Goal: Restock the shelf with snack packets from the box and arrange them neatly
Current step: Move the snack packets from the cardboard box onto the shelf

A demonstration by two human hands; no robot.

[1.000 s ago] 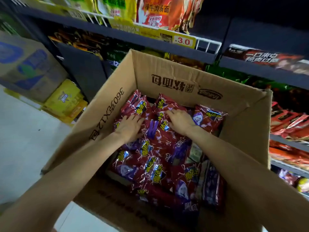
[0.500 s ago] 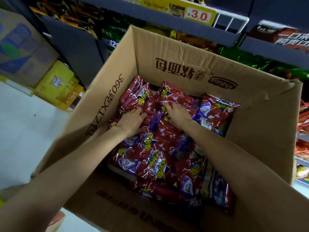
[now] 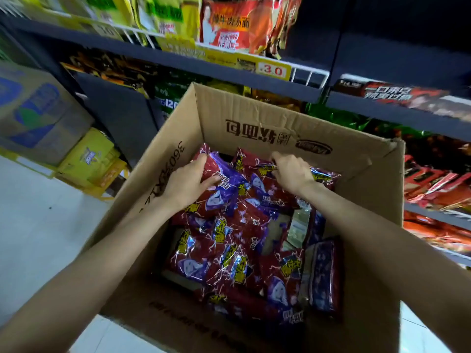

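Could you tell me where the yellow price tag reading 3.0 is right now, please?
In the head view, the price tag sits on the shelf edge above the cardboard box, just below the red noodle packet and left of the white wire rail.

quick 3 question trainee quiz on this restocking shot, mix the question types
1. True or false: the brown cardboard box is empty.
2. Which hand grips the red and purple snack packet at the box's far left? A left hand B right hand
3. Fill in: the yellow price tag on the shelf rail reads ___.

Key: 1 false; 2 A; 3 3.0
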